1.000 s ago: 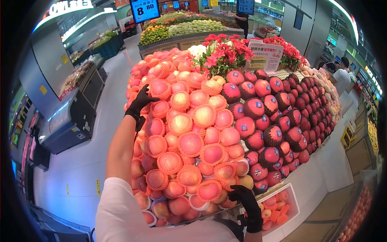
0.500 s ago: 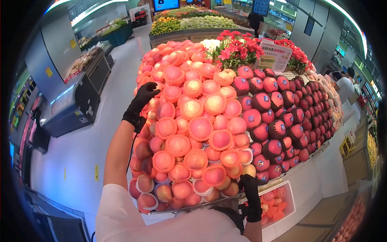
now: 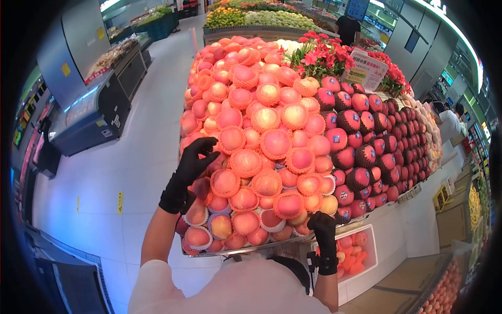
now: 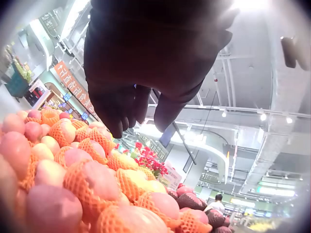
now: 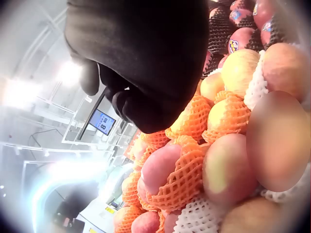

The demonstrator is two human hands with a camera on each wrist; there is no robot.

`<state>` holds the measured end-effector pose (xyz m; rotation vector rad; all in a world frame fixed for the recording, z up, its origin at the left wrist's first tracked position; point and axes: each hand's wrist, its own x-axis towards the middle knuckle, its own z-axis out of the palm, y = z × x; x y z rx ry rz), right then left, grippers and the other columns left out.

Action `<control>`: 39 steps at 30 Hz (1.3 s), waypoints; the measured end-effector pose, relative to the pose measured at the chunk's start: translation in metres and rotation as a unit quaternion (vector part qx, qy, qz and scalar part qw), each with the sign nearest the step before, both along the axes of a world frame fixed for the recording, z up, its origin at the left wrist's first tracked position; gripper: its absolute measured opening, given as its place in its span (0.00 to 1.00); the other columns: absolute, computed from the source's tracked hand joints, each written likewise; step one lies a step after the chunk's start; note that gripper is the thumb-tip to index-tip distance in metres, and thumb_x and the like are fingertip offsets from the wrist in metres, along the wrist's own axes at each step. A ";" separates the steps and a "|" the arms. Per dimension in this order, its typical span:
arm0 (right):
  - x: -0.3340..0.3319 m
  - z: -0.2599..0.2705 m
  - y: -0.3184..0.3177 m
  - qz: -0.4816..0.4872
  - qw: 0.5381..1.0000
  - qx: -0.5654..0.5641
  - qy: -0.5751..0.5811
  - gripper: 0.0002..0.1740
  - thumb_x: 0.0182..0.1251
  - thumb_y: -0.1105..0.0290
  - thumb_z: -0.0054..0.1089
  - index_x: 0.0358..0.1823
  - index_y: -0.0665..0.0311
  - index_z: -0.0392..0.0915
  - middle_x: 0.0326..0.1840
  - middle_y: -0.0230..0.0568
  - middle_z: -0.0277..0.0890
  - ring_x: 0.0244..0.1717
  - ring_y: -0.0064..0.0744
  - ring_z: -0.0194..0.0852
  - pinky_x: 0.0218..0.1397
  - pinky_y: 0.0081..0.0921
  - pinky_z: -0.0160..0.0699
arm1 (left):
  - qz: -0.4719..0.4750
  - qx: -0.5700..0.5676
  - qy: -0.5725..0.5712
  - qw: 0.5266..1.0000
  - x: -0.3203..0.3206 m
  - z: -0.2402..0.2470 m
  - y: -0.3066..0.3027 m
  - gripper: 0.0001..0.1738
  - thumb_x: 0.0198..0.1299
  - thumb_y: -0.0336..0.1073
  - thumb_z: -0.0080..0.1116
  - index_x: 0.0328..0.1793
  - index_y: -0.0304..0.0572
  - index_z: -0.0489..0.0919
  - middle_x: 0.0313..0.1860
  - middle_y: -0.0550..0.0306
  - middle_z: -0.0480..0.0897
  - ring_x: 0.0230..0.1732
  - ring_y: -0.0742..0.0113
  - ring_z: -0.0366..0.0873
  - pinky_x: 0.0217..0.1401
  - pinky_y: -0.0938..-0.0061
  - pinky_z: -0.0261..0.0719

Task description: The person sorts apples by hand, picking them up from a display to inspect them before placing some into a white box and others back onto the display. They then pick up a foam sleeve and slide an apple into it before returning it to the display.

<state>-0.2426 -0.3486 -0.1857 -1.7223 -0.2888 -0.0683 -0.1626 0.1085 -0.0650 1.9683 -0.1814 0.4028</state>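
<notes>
My left hand (image 3: 192, 166), in a black glove, hovers over the left side of a heap of pinkish-red apples (image 3: 275, 143), many in orange foam nets. Its fingers are bent and parted from the thumb, and a dark red apple (image 3: 215, 163) lies close by the thumb. In the left wrist view this hand (image 4: 150, 63) hangs above the netted apples (image 4: 92, 179) with nothing in it. Near the heap's front right corner, my gloved right hand (image 3: 324, 233) has loosely curled fingers, just below a yellowish apple (image 3: 328, 204). The right wrist view shows the hand (image 5: 141, 73) holding nothing.
Dark red apples in black nets (image 3: 358, 179) fill the right side of the stand. Red flowers (image 3: 327, 56) and a sign (image 3: 364, 69) stand behind. A white box (image 3: 370, 256) of netted fruit sits low at the right. A chest cooler (image 3: 91, 118) stands across the aisle.
My left hand has come back along the heap's left side toward me, its thumb and fingers bending. The right hand's fingers have curled more. The head view has tilted down.
</notes>
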 end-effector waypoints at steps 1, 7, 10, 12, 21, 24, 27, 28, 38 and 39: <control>-0.004 0.007 0.007 -0.014 0.999 0.040 0.020 0.08 0.56 0.77 0.58 0.21 0.64 0.70 0.23 0.32 0.68 0.26 0.24 0.67 0.31 0.23 0.63 | 0.000 0.008 0.012 1.000 -0.014 0.000 -0.005 0.21 0.59 0.29 0.70 0.59 0.39 0.81 0.41 0.61 0.81 0.43 0.75 0.77 0.50 0.77 0.77; -0.026 -0.009 0.021 -0.074 0.985 0.149 0.049 0.14 0.54 0.78 0.59 0.15 0.64 0.64 0.17 0.28 0.60 0.21 0.18 0.57 0.24 0.23 0.54 | -0.019 -0.079 0.033 0.996 -0.075 -0.035 -0.028 0.22 0.57 0.28 0.71 0.59 0.40 0.81 0.42 0.60 0.81 0.45 0.73 0.78 0.51 0.78 0.77; -0.037 -0.014 0.029 -0.092 0.986 0.127 0.059 0.14 0.52 0.79 0.57 0.15 0.64 0.62 0.17 0.26 0.57 0.21 0.17 0.54 0.23 0.25 0.52 | -0.036 -0.092 0.054 0.994 -0.103 -0.039 -0.041 0.22 0.57 0.28 0.71 0.59 0.39 0.80 0.44 0.59 0.82 0.46 0.73 0.79 0.52 0.77 0.78; -0.040 -0.019 0.034 -0.149 0.987 0.036 0.050 0.14 0.51 0.80 0.57 0.15 0.64 0.62 0.17 0.26 0.55 0.21 0.17 0.53 0.23 0.26 0.51 | -0.048 -0.103 0.094 0.989 -0.121 -0.039 -0.051 0.23 0.57 0.28 0.71 0.60 0.39 0.80 0.44 0.59 0.83 0.47 0.72 0.79 0.53 0.76 0.78; -0.043 0.005 0.064 -0.285 0.943 -0.137 -0.103 0.16 0.59 0.80 0.60 0.19 0.68 0.61 0.15 0.31 0.53 0.23 0.18 0.51 0.23 0.29 0.53 | -0.141 -0.175 0.167 0.960 -0.166 -0.068 -0.073 0.23 0.61 0.31 0.69 0.62 0.39 0.79 0.53 0.56 0.83 0.56 0.67 0.80 0.58 0.72 0.80; -0.054 0.009 0.060 -0.262 0.945 -0.154 -0.124 0.17 0.62 0.82 0.58 0.19 0.67 0.61 0.16 0.31 0.54 0.23 0.18 0.51 0.24 0.28 0.54 | -0.153 -0.140 0.173 0.963 -0.165 -0.067 -0.075 0.22 0.61 0.31 0.69 0.61 0.39 0.79 0.51 0.57 0.82 0.53 0.67 0.80 0.57 0.72 0.79; -0.062 0.007 0.058 -0.265 0.938 -0.168 -0.148 0.18 0.62 0.82 0.58 0.20 0.66 0.59 0.17 0.31 0.53 0.23 0.18 0.50 0.24 0.28 0.53 | -0.167 -0.136 0.181 0.960 -0.163 -0.062 -0.074 0.21 0.62 0.31 0.68 0.61 0.39 0.79 0.50 0.57 0.82 0.52 0.67 0.79 0.56 0.71 0.78; -0.064 0.009 0.059 -0.276 0.933 -0.175 -0.152 0.18 0.62 0.82 0.58 0.20 0.66 0.59 0.16 0.32 0.52 0.23 0.18 0.50 0.24 0.28 0.53 | -0.172 -0.137 0.181 0.959 -0.163 -0.061 -0.074 0.21 0.62 0.32 0.68 0.61 0.39 0.79 0.49 0.57 0.82 0.52 0.67 0.79 0.56 0.71 0.78; -0.102 0.007 0.036 -0.239 0.963 -0.122 -0.023 0.15 0.54 0.84 0.60 0.18 0.67 0.63 0.15 0.32 0.54 0.20 0.23 0.52 0.25 0.30 0.55 | -0.211 -0.117 0.167 0.956 -0.153 -0.076 -0.093 0.23 0.60 0.31 0.70 0.61 0.38 0.79 0.46 0.55 0.83 0.50 0.67 0.80 0.53 0.71 0.78; -0.104 0.006 0.034 -0.236 0.966 -0.103 -0.005 0.14 0.54 0.83 0.60 0.18 0.67 0.63 0.15 0.32 0.54 0.21 0.23 0.53 0.25 0.30 0.56 | -0.213 -0.113 0.166 0.956 -0.153 -0.077 -0.096 0.23 0.60 0.31 0.70 0.61 0.38 0.79 0.46 0.55 0.83 0.50 0.67 0.80 0.53 0.72 0.78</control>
